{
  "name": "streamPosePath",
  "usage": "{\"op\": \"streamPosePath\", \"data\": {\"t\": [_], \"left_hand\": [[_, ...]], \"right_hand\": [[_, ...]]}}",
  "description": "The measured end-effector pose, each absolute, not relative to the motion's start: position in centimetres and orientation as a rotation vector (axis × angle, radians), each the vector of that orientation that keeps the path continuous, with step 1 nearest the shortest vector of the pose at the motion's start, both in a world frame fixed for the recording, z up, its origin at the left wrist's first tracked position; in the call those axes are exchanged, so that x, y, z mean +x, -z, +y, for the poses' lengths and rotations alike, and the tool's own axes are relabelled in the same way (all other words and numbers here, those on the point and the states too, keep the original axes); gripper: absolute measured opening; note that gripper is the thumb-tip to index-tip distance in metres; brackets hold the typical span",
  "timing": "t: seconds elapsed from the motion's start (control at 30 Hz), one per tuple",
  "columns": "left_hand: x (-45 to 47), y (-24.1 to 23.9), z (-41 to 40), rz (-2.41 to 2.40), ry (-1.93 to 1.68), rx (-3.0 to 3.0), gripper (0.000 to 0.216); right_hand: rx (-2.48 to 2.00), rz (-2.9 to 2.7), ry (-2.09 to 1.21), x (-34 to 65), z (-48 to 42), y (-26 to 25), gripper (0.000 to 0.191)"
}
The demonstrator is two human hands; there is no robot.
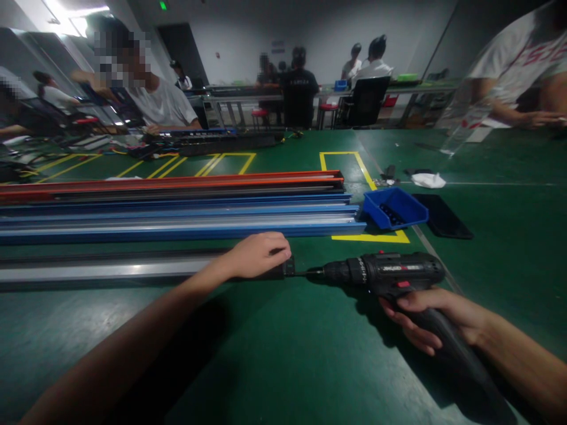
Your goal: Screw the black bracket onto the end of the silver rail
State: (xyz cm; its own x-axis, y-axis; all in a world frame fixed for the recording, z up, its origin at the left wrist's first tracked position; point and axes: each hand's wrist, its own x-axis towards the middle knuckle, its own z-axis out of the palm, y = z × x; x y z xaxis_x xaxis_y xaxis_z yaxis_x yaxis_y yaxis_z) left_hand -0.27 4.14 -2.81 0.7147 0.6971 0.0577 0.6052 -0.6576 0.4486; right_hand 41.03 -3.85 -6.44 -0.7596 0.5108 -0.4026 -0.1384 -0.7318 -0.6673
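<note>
My right hand point(425, 319) is wrapped around the grip of a black cordless drill point(398, 274), which lies level and points left. Its thin bit reaches the end cap point(289, 267) of a long black-and-silver metal profile point(133, 270); whether the tip sits in a screw cannot be made out. Over that same end, my left hand point(261, 254) is closed on the profile, fingers curled across its top. Behind it lie several long blue profiles point(221, 227) and an orange one point(221, 178), side by side.
A blue bin point(394, 209) with small dark parts stands by the profile ends, beside a black phone-like slab point(443, 215). Crumpled white tissue point(427, 179) and a clear bottle point(463, 127) are farther right. Co-workers sit or stand across the green table point(319, 354); cables lie back left.
</note>
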Motion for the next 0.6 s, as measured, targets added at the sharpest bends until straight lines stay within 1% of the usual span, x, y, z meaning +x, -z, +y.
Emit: {"op": "streamPosePath", "data": {"t": [0.6], "left_hand": [[-0.47, 3.01, 4.28, 0.993, -0.323, 2.543, 0.038]], "right_hand": [[-0.853, -0.900, -2.473, 40.93, -3.97, 6.17, 0.025]]}}
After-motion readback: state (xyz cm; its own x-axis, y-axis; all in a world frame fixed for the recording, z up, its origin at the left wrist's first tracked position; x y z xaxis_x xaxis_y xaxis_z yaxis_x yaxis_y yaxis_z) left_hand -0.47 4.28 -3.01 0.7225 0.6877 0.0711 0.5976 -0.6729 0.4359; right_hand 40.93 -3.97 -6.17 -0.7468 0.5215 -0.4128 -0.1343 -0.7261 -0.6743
